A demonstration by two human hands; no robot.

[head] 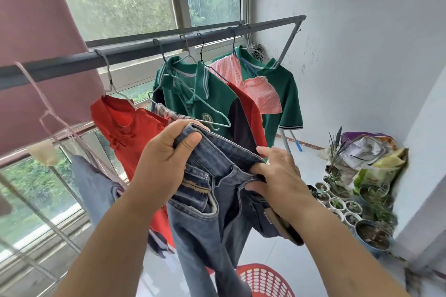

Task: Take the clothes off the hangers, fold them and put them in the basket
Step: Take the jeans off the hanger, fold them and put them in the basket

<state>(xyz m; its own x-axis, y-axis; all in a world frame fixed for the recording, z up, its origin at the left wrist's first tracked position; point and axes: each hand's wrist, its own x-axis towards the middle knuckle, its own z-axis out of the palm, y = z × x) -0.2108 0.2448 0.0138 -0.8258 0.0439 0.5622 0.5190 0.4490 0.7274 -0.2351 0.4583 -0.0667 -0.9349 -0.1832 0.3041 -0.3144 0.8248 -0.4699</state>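
Note:
I hold a pair of blue jeans (212, 219) up in front of me by the waistband, legs hanging down. My left hand (164, 161) grips the waistband's left end, thumb on top. My right hand (277, 176) pinches the waistband's right side. Below them, at the bottom edge, stands a red plastic basket (265, 279), partly hidden by the jeans. On the grey rail (144, 52) behind hang a red dress (125, 132), green polo shirts (210, 101) and a pink striped top (258, 89) on wire hangers. An empty light hanger (205, 108) hangs before the green shirt.
A pink curtain (36, 55) fills the left. Another blue garment (94, 190) hangs low at the left by the window. Potted plants (350, 207) and bags (371, 154) crowd the right corner on the white floor. The wall stands close on the right.

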